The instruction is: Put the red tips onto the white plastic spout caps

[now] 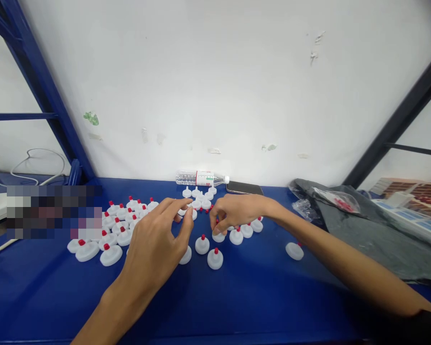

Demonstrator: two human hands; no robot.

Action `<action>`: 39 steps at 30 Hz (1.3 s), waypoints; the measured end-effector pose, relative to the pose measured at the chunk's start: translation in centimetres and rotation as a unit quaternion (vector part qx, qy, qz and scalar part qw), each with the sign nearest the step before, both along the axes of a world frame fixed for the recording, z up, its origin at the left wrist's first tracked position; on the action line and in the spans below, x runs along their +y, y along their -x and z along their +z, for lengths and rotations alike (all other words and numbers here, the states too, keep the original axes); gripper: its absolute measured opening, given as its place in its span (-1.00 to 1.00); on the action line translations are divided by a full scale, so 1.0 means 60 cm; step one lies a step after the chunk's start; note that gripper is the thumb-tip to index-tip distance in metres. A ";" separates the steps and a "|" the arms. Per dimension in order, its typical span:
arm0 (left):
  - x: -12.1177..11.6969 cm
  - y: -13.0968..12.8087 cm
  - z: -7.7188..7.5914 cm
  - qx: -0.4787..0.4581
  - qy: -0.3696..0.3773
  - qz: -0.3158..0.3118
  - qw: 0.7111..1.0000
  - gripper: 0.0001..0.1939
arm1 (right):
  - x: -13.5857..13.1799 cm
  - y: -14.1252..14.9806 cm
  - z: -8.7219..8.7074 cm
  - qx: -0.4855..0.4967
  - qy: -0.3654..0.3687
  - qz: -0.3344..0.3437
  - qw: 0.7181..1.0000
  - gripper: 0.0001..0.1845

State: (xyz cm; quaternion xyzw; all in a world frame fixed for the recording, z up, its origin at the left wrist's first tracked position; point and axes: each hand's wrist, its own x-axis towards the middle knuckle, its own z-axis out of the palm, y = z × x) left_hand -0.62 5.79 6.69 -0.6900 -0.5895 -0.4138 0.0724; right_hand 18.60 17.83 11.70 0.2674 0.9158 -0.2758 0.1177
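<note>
My left hand point(160, 235) hovers over the middle of the blue table, thumb and forefinger apart in a C shape, with nothing visibly held. To its right, my right hand point(235, 211) pinches a white cap with a red tip point(219, 237) from above; whether that cap touches the table is hard to tell. Close by stand more red-tipped white caps point(215, 259), and a lone one point(294, 251) lies tilted under my right forearm. Several plain white caps without red tips point(199, 196) cluster behind the hands, partly hidden by them.
A large group of red-tipped caps point(111, 256) spreads at the left. By the wall lie a clear plastic bottle point(201, 178) and a dark phone-like slab point(244, 188). Grey plastic bagging point(359, 235) covers the right side, with a small bag of red pieces point(339, 201) on it.
</note>
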 end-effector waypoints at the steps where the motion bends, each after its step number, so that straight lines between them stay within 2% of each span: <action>1: -0.001 0.000 0.001 0.001 0.002 0.002 1.000 -0.73 | -0.003 0.000 0.001 -0.003 -0.009 -0.003 1.000 -0.60; 4: -0.002 0.002 0.005 0.003 0.001 0.013 1.000 -0.74 | -0.009 -0.002 0.007 0.015 -0.062 -0.025 0.998 -0.56; 6: -0.003 0.006 0.009 0.001 -0.006 0.021 1.000 -0.74 | -0.010 0.000 0.007 0.068 -0.153 -0.055 0.984 -0.57; 8: -0.002 0.012 0.013 -0.003 -0.014 0.030 0.999 -0.73 | -0.009 0.008 -0.002 0.128 -0.246 -0.080 0.957 -0.64; 9: -0.002 0.015 0.015 -0.006 -0.014 0.033 0.999 -0.73 | -0.008 0.013 -0.009 0.149 -0.279 -0.080 0.945 -0.67; 11: -0.001 0.021 0.018 -0.010 -0.010 0.037 0.999 -0.73 | -0.007 0.024 -0.026 0.165 -0.307 -0.040 0.937 -0.67; 13: -0.001 0.024 0.022 -0.010 -0.008 0.036 0.999 -0.75 | -0.008 0.033 -0.043 0.159 -0.308 0.018 0.938 -0.65; 15: 0.000 0.025 0.023 -0.009 -0.005 0.034 0.999 -0.76 | -0.008 0.039 -0.054 0.153 -0.305 0.046 0.939 -0.68; 20: 0.002 0.024 0.020 -0.003 0.008 0.026 1.000 -0.76 | -0.002 0.040 -0.058 0.166 -0.298 0.006 0.940 -0.84; 24: 0.006 0.022 0.012 0.002 0.024 0.020 1.000 -0.73 | 0.001 0.032 -0.036 0.199 -0.267 -0.015 0.943 -0.88; 28: 0.011 0.021 0.005 0.020 0.053 -0.009 0.998 -0.59 | -0.021 0.025 0.003 0.326 -0.143 -0.030 0.934 -0.87; 30: 0.013 0.021 0.002 0.029 0.057 -0.021 0.998 -0.64 | -0.032 0.022 0.019 0.361 -0.090 -0.026 0.928 -0.83; 31: 0.013 0.022 0.002 0.031 0.056 -0.022 0.998 -0.67 | -0.035 0.020 0.025 0.358 -0.091 -0.026 0.929 -0.80; 33: 0.014 0.023 0.001 0.033 0.054 -0.016 0.998 -0.68 | -0.034 0.015 0.029 0.314 -0.127 -0.045 0.940 -0.71; 35: 0.015 0.025 0.000 0.036 0.053 -0.006 0.998 -0.66 | -0.024 0.009 0.025 0.227 -0.180 -0.086 0.953 -0.68; 37: 0.015 0.026 -0.001 0.039 0.052 0.002 0.998 -0.63 | -0.011 0.004 0.014 0.137 -0.208 -0.118 0.961 -0.75; 39: 0.015 0.026 -0.002 0.042 0.054 0.007 0.998 -0.63 | 0.001 0.000 0.002 0.083 -0.205 -0.130 0.966 -0.83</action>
